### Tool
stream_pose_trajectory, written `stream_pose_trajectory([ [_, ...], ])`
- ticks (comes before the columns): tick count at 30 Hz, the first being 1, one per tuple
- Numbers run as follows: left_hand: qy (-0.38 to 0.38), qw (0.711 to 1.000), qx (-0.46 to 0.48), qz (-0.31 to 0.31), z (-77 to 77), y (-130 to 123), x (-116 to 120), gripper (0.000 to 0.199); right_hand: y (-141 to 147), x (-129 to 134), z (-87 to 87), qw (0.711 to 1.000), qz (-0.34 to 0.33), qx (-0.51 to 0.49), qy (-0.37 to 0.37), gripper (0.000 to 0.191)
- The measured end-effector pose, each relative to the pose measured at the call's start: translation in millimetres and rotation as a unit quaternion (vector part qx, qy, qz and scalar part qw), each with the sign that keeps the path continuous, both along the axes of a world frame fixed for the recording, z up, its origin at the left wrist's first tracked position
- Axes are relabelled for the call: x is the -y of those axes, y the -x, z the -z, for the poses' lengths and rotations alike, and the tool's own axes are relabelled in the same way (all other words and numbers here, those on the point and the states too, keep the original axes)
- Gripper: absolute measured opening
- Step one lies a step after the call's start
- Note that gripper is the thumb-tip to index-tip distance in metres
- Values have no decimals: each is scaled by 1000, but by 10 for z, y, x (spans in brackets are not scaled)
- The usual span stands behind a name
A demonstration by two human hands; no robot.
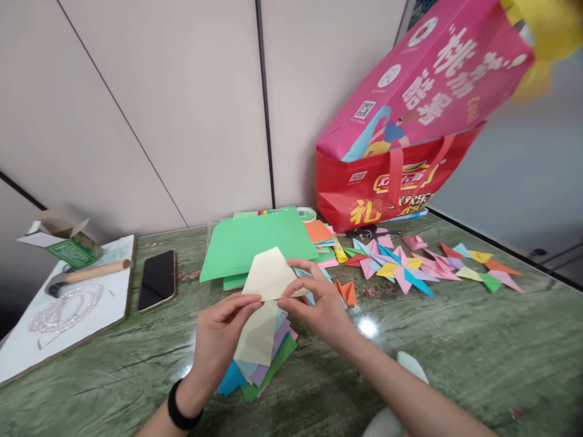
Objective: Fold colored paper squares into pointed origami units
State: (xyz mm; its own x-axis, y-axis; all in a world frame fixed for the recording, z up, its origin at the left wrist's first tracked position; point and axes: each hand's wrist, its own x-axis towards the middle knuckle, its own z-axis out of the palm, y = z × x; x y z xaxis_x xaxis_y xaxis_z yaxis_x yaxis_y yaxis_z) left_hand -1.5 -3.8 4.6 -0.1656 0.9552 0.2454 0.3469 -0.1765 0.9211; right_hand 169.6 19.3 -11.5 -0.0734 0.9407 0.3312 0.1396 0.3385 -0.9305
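A folded cream paper [269, 273] is held up between both hands. My left hand [218, 331] pinches its lower left edge between thumb and fingers. At its lower right edge, my right hand [319, 300] grips it with thumb and forefinger, the other fingers curved above. Beneath lies a fanned stack of coloured paper [285, 358] with a cream sheet [257, 337] on top. Behind the hands are large green sheets [262, 237]. An orange folded piece [347, 293] sits just right of my right hand.
Folded paper stars [403, 270] lie at the right, below a red bag [346, 188] and a pink bag [387, 103]. At left are a phone [157, 279], a white board [109, 291] with a wooden-handled tool [98, 271] and beads, and a small box [73, 246].
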Motion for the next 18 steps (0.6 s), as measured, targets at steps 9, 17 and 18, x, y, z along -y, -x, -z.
stream_pose_trajectory([
  [9,79,993,92,7,56,17,-10,10,50,14,55,977,-61,-128,159,22],
  [17,111,985,120,47,70,9,-12,11,38,27,26,988,-51,-93,115,18],
  [18,108,986,117,45,63,6,-7,11,40,25,32,988,-45,-88,120,17],
])
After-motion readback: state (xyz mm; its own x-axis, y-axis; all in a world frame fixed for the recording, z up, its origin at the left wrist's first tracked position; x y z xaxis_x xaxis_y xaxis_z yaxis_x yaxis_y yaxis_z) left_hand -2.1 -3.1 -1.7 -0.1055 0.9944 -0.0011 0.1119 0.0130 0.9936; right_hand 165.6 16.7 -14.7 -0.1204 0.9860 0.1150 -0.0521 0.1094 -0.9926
